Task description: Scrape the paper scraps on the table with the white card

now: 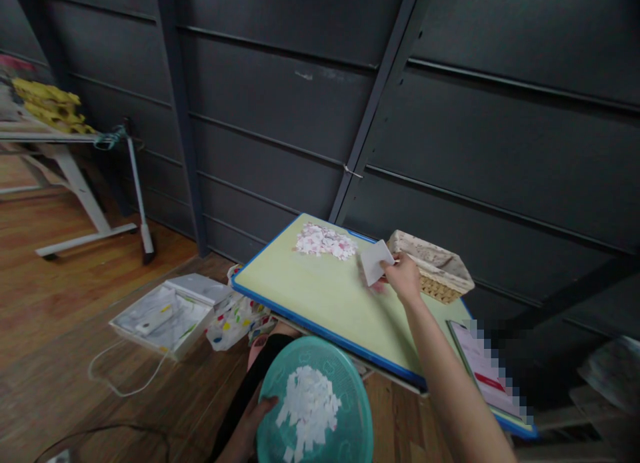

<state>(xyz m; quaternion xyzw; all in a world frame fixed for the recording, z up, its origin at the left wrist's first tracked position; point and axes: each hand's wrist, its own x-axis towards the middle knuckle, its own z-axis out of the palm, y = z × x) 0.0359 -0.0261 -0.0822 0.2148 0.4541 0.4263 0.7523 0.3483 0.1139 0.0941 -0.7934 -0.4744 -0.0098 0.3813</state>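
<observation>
My right hand (404,277) pinches a white card (375,261) above the pale yellow tabletop (310,289), beside a lined wicker basket (443,286). At the far end of the table lies a heap of small white and pinkish paper scraps (326,241). Below the table's near edge, my left hand (256,416) grips the rim of a green plastic basket (361,409). White paper pieces (310,406) are spread over the bottom of that basket. Part of the left hand is hidden by the rim.
A clipboard with a printed sheet (483,366) lies at the table's right end. On the wooden floor to the left stand an open white box (170,316) and a dotted plastic bag (233,323). Dark panelled wall (280,83) rises behind. Another table (50,137) stands far left.
</observation>
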